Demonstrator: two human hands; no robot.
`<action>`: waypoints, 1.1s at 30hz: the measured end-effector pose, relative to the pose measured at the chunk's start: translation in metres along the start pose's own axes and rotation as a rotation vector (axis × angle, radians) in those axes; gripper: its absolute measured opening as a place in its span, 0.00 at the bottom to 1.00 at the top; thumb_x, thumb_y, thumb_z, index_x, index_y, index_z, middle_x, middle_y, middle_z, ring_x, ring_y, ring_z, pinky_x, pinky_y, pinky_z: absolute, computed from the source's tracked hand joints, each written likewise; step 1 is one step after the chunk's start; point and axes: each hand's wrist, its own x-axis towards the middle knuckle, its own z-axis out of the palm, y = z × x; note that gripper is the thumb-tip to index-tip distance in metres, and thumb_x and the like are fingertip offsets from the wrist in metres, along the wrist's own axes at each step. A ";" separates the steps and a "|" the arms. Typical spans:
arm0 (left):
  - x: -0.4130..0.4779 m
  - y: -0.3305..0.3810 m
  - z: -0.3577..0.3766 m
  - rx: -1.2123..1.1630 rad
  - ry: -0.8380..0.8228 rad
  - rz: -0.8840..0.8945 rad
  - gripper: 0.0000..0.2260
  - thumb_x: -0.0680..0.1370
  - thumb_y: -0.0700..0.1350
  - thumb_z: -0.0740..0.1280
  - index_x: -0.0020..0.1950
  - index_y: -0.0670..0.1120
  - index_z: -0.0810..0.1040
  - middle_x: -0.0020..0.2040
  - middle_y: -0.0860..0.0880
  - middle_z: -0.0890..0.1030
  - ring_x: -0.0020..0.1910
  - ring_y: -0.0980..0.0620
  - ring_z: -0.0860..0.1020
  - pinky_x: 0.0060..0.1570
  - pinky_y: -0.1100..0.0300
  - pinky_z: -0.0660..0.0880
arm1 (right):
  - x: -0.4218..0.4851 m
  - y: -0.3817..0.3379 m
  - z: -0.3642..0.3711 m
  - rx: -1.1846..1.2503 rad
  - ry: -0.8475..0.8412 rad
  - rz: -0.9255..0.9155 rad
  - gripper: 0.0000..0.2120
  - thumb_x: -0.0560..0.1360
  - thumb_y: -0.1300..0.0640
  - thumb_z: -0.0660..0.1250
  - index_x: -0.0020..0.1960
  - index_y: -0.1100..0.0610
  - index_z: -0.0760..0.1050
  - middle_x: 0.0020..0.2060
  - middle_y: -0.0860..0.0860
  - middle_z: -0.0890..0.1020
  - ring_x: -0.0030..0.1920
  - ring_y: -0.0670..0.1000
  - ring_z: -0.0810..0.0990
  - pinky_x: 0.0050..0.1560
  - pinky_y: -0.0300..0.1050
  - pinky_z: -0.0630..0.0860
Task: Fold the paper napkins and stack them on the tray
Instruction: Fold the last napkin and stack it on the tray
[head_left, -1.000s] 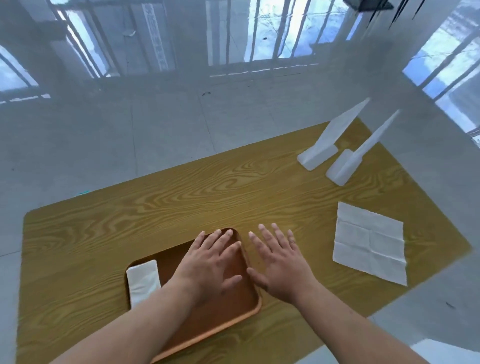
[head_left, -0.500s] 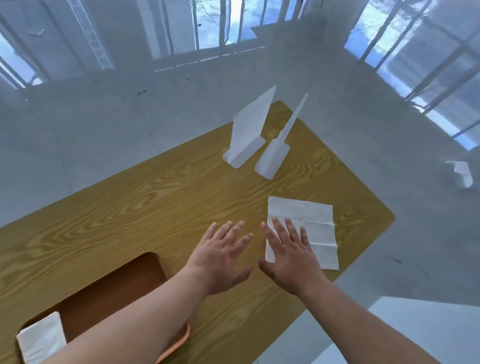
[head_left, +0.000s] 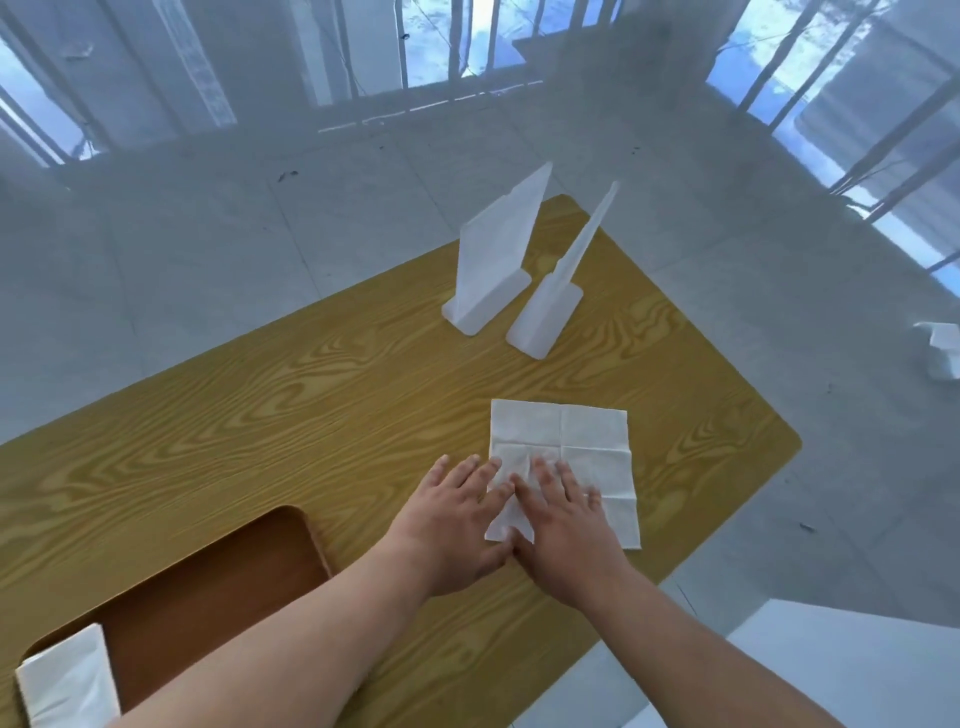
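An unfolded white paper napkin (head_left: 576, 447) with crease lines lies flat on the wooden table (head_left: 260, 415), right of centre. My left hand (head_left: 457, 519) rests flat with spread fingers on the napkin's near-left edge. My right hand (head_left: 561, 525) lies flat on the napkin's near half, thumb beside the left hand. Between the two hands the napkin is slightly bunched up. A brown tray (head_left: 218, 577) sits at the near left, partly hidden by my left forearm. A folded white napkin (head_left: 67, 680) lies at the tray's left end.
Two white plastic stands, a wide stand (head_left: 493, 270) and a narrow stand (head_left: 556, 306), are upright at the table's far right. The table's right edge is close beyond the napkin. A small white object (head_left: 940, 353) lies on the floor at right.
Both hands moved from over the tray rightward to the unfolded napkin and now press on it. The view swung right, so the tray slid to the lower left.
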 end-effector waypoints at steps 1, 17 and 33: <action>-0.008 -0.007 0.003 -0.004 -0.001 -0.017 0.36 0.80 0.70 0.43 0.83 0.53 0.50 0.84 0.50 0.50 0.82 0.49 0.45 0.80 0.45 0.41 | 0.002 -0.011 0.002 0.000 0.000 -0.024 0.34 0.82 0.34 0.48 0.83 0.44 0.42 0.83 0.51 0.38 0.81 0.57 0.35 0.79 0.67 0.42; -0.132 -0.097 0.016 0.040 -0.027 -0.326 0.36 0.80 0.66 0.52 0.83 0.49 0.52 0.84 0.48 0.55 0.82 0.48 0.51 0.80 0.43 0.43 | 0.040 -0.176 0.010 0.047 -0.082 -0.313 0.36 0.78 0.46 0.56 0.83 0.44 0.45 0.83 0.53 0.47 0.82 0.56 0.46 0.80 0.59 0.48; -0.108 -0.096 0.016 0.022 0.001 -0.309 0.35 0.80 0.66 0.58 0.82 0.51 0.55 0.84 0.47 0.52 0.82 0.47 0.48 0.78 0.42 0.38 | 0.030 -0.091 0.001 -0.136 0.090 -0.290 0.31 0.79 0.40 0.60 0.79 0.49 0.60 0.78 0.51 0.64 0.79 0.53 0.60 0.77 0.53 0.61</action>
